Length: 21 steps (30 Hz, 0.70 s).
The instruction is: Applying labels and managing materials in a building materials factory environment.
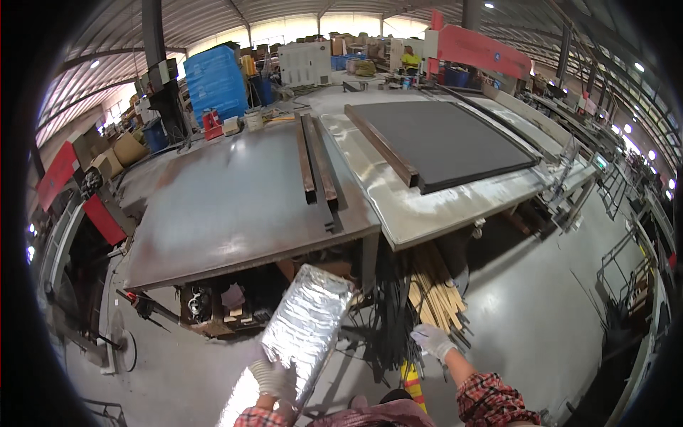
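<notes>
A long, silver foil-covered slab [307, 313] slants from the lower edge of the picture toward the underside of the left table. My left hand [274, 377], in a pale glove, is closed on its near left part, with the fingertips hard to make out against the foil. My right hand [432, 340], also gloved, is held out apart from the slab with loosely bent fingers and nothing visible in it. Below and beyond it lie light wooden strips [434, 288] and a bundle of thin black strips [390, 313].
A metal-topped table [235, 206] bears two rusty square tubes [318, 156]. Beside it, another table [420, 220] carries a dark sheet stack [448, 142]. A cluttered box [213, 320] sits underneath. A fan [126, 350] stands at left; a person [410, 60] is far back.
</notes>
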Tool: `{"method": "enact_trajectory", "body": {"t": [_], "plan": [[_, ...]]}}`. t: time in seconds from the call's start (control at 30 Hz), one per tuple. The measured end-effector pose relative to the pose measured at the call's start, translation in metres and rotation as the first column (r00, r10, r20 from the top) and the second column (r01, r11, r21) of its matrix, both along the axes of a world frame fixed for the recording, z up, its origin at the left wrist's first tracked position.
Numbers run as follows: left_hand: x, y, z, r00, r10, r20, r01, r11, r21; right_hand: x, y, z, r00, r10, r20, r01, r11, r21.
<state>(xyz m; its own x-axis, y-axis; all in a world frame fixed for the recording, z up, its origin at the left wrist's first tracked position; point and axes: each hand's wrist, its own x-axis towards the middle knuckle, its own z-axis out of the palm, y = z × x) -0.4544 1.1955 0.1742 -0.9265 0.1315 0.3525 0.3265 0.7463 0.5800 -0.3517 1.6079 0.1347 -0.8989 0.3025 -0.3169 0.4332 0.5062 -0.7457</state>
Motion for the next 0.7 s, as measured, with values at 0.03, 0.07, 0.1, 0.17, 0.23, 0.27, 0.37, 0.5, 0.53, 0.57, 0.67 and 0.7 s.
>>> {"method": "enact_trajectory", "body": {"t": [0.03,0.07,0.1,0.17,0.23,0.27,0.37,0.5,0.53,0.57,0.67,0.7], "plan": [[-0.022,0.021,0.006,0.994,-0.069,0.079,0.072,0.997,-0.035,-0.039,0.005,-0.006,0.988,0.118,-0.100,-0.110,0.990,0.083],[-0.044,0.034,0.007,0.979,-0.124,0.159,0.136,0.988,-0.069,-0.078,-0.002,0.008,0.962,0.161,-0.221,-0.146,0.986,0.083],[-0.061,0.050,0.005,0.990,-0.135,0.049,0.139,0.984,-0.112,-0.116,-0.010,0.029,0.974,0.103,-0.203,-0.113,0.993,-0.040],[-0.089,0.064,-0.025,0.979,-0.118,-0.165,0.079,0.971,-0.226,-0.192,-0.018,0.053,0.949,0.181,-0.259,-0.172,0.983,0.057],[-0.096,0.088,-0.011,0.994,-0.045,-0.096,0.018,0.962,-0.272,-0.264,-0.002,0.058,0.951,0.182,-0.249,-0.170,0.983,0.068],[-0.104,0.103,0.000,0.999,0.016,-0.035,-0.027,0.946,-0.322,-0.302,0.014,0.039,0.945,0.152,-0.290,-0.157,0.988,0.008],[-0.106,0.104,-0.002,0.993,-0.007,0.119,0.043,0.952,-0.304,-0.397,0.031,0.021,0.964,0.153,-0.218,-0.136,0.986,0.093],[-0.099,0.093,-0.006,0.989,0.015,0.149,0.034,0.947,-0.320,-0.481,0.021,0.026,0.938,0.329,-0.112,-0.284,0.910,0.302],[-0.098,0.096,-0.005,0.989,0.042,0.141,-0.002,0.963,-0.269,-0.494,0.016,0.028,0.931,0.347,-0.111,-0.303,0.906,0.294],[-0.097,0.098,-0.004,0.987,0.053,0.149,-0.014,0.968,-0.251,-0.505,0.013,0.033,0.920,0.374,-0.114,-0.320,0.889,0.327],[-0.100,0.101,-0.004,0.986,0.060,0.158,-0.020,0.969,-0.245,-0.529,0.004,0.040,0.914,0.398,-0.084,-0.343,0.865,0.365],[-0.101,0.102,-0.006,0.987,0.045,0.156,-0.005,0.968,-0.252,-0.535,0.000,0.036,0.926,0.373,-0.055,-0.325,0.864,0.385]]}}
